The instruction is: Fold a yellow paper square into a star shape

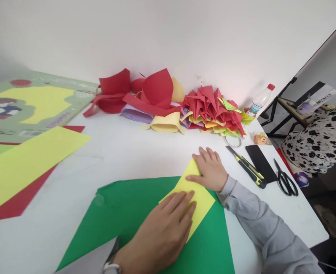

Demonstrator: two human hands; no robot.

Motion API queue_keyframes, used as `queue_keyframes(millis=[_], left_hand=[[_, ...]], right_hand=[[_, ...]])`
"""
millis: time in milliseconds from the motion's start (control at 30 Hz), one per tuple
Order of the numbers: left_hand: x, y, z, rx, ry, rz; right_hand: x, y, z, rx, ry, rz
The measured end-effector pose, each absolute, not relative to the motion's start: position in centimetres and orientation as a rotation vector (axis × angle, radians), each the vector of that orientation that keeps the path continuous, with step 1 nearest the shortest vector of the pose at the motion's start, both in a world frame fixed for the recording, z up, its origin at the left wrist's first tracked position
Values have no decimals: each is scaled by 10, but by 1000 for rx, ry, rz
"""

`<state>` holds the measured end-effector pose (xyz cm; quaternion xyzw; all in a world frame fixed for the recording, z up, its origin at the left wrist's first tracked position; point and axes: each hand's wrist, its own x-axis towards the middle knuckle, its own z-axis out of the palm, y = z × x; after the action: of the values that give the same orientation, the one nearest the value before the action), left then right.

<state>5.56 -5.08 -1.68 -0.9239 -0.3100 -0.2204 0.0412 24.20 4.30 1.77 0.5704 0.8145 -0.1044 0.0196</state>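
Paper [203, 201], bright yellow, lies on a green sheet [122, 205], left hand [163, 232] flat across its near part, right hand [210, 171] spread at its far end.

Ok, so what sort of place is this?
Probably an indoor papercraft workspace: pointed folded red paper pieces, a utility knife and black-handled scissors lie on the white table.

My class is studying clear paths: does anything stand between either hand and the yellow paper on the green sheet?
Nothing visible does: the left hand and right hand both rest directly on the yellow paper. The cutter lies apart, to the right.
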Motion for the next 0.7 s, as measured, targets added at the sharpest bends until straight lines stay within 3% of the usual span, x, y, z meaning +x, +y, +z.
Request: queue_keyframes(millis=[233, 700], left_hand=[[54, -50, -14, -2806, -1034, -608], [57, -51, -10, -2799, -1041, -572]], right_hand=[[235, 41, 13, 1887, 2526, -399], [222, 46, 1, 2132, 2597, -188]])
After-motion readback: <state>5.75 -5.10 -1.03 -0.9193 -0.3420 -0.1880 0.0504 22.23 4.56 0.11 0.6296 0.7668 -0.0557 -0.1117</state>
